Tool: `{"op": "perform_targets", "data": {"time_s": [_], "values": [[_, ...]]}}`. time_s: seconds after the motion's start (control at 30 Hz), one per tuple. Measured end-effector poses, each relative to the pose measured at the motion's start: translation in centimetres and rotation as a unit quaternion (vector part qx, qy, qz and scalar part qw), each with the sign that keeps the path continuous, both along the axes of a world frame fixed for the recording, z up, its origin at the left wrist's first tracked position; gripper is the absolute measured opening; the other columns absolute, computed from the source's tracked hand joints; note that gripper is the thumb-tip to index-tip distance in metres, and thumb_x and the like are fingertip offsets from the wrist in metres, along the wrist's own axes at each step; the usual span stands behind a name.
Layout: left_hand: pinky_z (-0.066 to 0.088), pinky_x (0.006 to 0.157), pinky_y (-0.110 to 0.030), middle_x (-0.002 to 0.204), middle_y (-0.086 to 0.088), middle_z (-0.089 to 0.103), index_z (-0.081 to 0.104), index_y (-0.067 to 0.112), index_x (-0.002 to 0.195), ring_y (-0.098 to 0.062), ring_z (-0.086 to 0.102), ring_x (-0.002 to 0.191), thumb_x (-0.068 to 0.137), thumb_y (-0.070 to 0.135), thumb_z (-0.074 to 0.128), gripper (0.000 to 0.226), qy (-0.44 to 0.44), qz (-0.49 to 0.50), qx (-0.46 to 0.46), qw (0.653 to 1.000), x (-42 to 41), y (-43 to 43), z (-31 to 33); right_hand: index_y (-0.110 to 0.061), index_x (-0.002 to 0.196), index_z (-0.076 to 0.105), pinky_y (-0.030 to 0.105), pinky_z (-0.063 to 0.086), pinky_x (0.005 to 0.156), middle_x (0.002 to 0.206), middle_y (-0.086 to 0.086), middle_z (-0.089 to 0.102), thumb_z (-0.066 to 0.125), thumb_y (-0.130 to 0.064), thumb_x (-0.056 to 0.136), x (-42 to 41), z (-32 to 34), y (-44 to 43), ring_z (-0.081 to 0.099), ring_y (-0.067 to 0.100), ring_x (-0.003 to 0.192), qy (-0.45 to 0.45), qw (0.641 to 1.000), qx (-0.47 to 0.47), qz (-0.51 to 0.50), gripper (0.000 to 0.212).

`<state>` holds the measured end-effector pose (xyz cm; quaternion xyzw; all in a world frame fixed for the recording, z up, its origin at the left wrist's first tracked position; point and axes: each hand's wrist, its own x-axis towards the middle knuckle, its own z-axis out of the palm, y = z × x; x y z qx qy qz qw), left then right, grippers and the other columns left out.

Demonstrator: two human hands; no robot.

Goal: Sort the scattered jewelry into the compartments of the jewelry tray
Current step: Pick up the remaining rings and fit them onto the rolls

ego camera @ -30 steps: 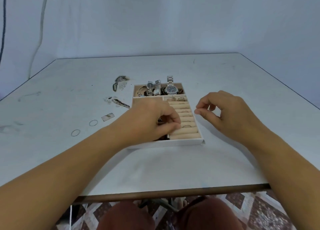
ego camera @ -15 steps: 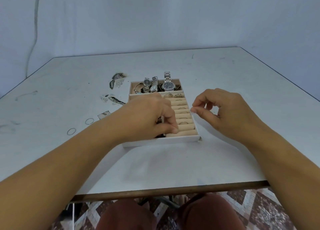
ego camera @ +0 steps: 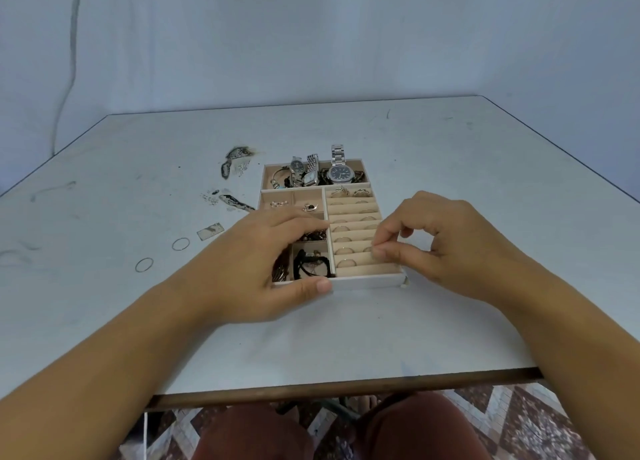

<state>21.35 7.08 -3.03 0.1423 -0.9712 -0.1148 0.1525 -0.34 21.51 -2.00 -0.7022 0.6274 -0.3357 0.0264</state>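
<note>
In the tray's [ego camera: 367,282] far compartment lie three watches [ego camera: 341,174].

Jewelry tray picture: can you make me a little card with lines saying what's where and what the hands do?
tray: white jewelry tray, middle of the table
back compartment: watches
right side: ring rolls with rings tucked in
left hand: lies over the left compartments, thumb at the front wall
right hand: fingertips pinched at the ring rolls; anything held is too small to tell
outside the tray: two thin hoops, to its left
</note>
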Motion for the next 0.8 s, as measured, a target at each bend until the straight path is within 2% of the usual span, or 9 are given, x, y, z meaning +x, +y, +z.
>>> {"op": "perform_targets", "data": {"time_s": [0.13, 0.23, 0.4, 0.53, 0.67, 0.8], "values": [[0.038, 0.106, -0.030, 0.139, 0.018, 0.044, 0.043, 0.031, 0.138, 0.000, 0.038, 0.129, 0.079, 0.073, 0.047, 0.073, 0.007, 0.001, 0.002, 1.000, 0.0, -0.2, -0.1, -0.030, 0.083, 0.073, 0.010, 0.041, 0.066, 0.077, -0.018, 0.065, 0.071, -0.036, 0.076, 0.2, 0.1, -0.1, 0.055, 0.006, 0.082, -0.012, 0.999, 0.041, 0.004, 0.009], [0.039, 0.105, -0.029, 0.138, 0.019, 0.044, 0.044, 0.032, 0.137, 0.001, 0.039, 0.128, 0.079, 0.072, 0.049, 0.071, 0.013, 0.001, 0.005, 1.000, 0.0, -0.2, -0.2, -0.033, 0.079, 0.071, 0.008, 0.039, 0.064, 0.072, -0.019, 0.064, 0.074, -0.035, 0.072, 0.5, 0.3, -0.1, 0.055, 0.005, 0.081, -0.043, 0.997, 0.061, -0.013, 0.008], [0.041, 0.104, -0.034, 0.137, 0.018, 0.046, 0.045, 0.033, 0.137, -0.001, 0.041, 0.127, 0.077, 0.073, 0.049, 0.072, 0.020, 0.004, 0.015, 1.000, 0.0, -0.3, -0.2, -0.033, 0.078, 0.072, 0.008, 0.036, 0.074, 0.081, -0.019, 0.061, 0.070, -0.031, 0.079, 0.6, 0.3, -0.5, 0.050, 0.001, 0.090, 0.031, 0.996, 0.083, -0.010, 0.003], [0.040, 0.104, -0.034, 0.137, 0.020, 0.045, 0.044, 0.034, 0.137, 0.000, 0.040, 0.128, 0.077, 0.073, 0.049, 0.072, 0.019, 0.005, 0.014, 1.000, 0.0, -0.3, -0.3, -0.035, 0.087, 0.072, 0.004, 0.034, 0.078, 0.087, -0.023, 0.058, 0.064, -0.034, 0.084, 0.2, 0.2, -0.2, 0.048, -0.003, 0.096, 0.035, 0.993, 0.109, -0.002, 0.009], [0.040, 0.105, -0.034, 0.137, 0.021, 0.044, 0.044, 0.035, 0.137, 0.000, 0.039, 0.128, 0.077, 0.074, 0.049, 0.071, 0.021, 0.005, 0.020, 1.000, 0.0, -0.2, -0.3, -0.035, 0.088, 0.072, 0.004, 0.036, 0.077, 0.087, -0.023, 0.059, 0.057, -0.045, 0.080, 0.1, 0.2, -0.2, 0.050, -0.004, 0.094, 0.036, 0.994, 0.100, 0.007, 0.020], [0.041, 0.103, -0.031, 0.134, 0.021, 0.047, 0.048, 0.034, 0.134, 0.001, 0.042, 0.126, 0.078, 0.070, 0.052, 0.066, 0.023, -0.007, 0.044, 0.999, 0.5, -0.4, 0.4, -0.034, 0.086, 0.069, 0.008, 0.038, 0.072, 0.085, -0.019, 0.060, 0.058, -0.049, 0.081, 0.6, 1.1, -0.7, 0.053, 0.004, 0.092, 0.047, 0.996, 0.079, 0.017, 0.019]]}}
